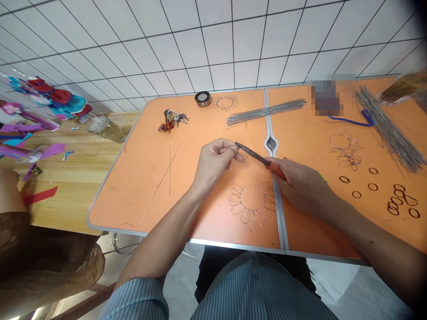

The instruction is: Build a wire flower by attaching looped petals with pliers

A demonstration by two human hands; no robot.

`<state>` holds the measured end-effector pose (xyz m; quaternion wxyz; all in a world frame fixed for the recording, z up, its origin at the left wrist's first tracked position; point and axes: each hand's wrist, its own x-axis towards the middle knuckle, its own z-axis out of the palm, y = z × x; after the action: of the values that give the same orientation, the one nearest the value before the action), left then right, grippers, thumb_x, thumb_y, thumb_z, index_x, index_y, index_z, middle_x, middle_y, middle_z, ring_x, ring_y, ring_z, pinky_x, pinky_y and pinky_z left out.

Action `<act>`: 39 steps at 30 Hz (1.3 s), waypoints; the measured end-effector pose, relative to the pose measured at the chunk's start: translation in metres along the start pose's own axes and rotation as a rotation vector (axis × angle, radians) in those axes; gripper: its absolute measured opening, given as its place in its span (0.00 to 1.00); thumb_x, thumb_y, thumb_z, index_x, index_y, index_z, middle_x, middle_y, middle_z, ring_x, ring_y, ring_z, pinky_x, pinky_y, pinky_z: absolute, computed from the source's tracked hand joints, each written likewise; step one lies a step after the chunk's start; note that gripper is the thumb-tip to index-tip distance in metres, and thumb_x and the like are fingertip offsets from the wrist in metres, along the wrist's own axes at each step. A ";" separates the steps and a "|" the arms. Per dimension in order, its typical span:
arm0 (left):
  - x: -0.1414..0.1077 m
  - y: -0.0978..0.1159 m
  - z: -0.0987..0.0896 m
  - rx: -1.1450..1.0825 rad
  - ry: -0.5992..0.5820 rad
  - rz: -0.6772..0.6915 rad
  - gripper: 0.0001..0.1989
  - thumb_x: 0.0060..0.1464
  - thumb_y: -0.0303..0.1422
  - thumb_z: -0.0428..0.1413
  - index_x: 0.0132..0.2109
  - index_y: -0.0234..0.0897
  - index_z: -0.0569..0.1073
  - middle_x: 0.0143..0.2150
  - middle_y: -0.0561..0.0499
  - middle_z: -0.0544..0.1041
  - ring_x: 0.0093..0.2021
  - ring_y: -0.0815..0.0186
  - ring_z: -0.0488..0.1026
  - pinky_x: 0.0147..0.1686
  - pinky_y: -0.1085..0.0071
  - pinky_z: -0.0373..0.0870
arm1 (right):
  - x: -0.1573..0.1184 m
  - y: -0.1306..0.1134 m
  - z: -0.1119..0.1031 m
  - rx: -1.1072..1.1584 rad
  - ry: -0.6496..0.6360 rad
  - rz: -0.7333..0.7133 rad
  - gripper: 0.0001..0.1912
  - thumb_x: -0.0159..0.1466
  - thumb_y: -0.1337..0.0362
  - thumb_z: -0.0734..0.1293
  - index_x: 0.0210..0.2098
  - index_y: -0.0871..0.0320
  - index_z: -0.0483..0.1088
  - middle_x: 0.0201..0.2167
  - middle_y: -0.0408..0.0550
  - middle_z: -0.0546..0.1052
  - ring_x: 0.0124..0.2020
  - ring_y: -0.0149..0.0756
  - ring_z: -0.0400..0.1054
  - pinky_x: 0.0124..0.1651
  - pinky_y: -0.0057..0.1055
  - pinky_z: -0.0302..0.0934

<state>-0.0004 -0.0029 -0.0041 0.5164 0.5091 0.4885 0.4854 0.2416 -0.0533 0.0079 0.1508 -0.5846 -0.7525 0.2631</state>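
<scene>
Right hand [298,181] grips red-handled pliers [255,155], their tips at the pinching left hand [215,162], whose hold is too fine to make out, above the worktop [133,180], where one petal-looped wire ring [252,210] looks largely shaped while bundled wires [267,112] lie straight and unworked.

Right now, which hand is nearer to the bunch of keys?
Left. Your left hand is to the right of the keys and closer to you; your right hand, gripping the red-handled tool, is much farther right.

Pliers [252,154] matt metal w/ plastic grip [278,171], tbl [133,178] smooth, semi-gloss, wires [267,112] metal.
</scene>
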 end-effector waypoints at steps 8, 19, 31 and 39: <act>0.000 -0.003 0.002 -0.002 0.026 0.003 0.09 0.58 0.39 0.67 0.35 0.38 0.81 0.29 0.48 0.85 0.22 0.71 0.67 0.23 0.73 0.64 | 0.000 0.001 0.002 0.041 -0.020 -0.009 0.15 0.80 0.53 0.58 0.45 0.48 0.75 0.38 0.50 0.81 0.39 0.47 0.72 0.39 0.39 0.55; -0.003 -0.002 0.004 -0.041 0.058 0.014 0.07 0.58 0.36 0.67 0.35 0.37 0.81 0.28 0.50 0.85 0.20 0.72 0.69 0.22 0.73 0.66 | 0.002 0.007 0.009 0.066 0.024 -0.060 0.13 0.78 0.59 0.59 0.42 0.50 0.74 0.37 0.50 0.82 0.39 0.47 0.75 0.41 0.40 0.60; -0.003 -0.003 0.004 -0.052 0.053 0.021 0.07 0.59 0.35 0.67 0.35 0.37 0.82 0.29 0.50 0.86 0.19 0.72 0.69 0.23 0.73 0.66 | 0.000 0.009 0.010 0.045 0.056 -0.093 0.12 0.78 0.61 0.59 0.40 0.51 0.70 0.41 0.52 0.84 0.40 0.46 0.77 0.39 0.40 0.60; -0.003 -0.002 0.004 -0.040 0.060 0.009 0.07 0.58 0.36 0.67 0.35 0.37 0.81 0.29 0.49 0.86 0.20 0.72 0.69 0.24 0.73 0.66 | -0.001 0.010 0.010 0.007 0.063 -0.093 0.12 0.78 0.62 0.58 0.42 0.51 0.72 0.36 0.49 0.83 0.36 0.44 0.76 0.36 0.38 0.59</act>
<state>0.0039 -0.0064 -0.0059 0.5094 0.4860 0.4917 0.5124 0.2442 -0.0549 -0.0061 0.1884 -0.5566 -0.7727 0.2399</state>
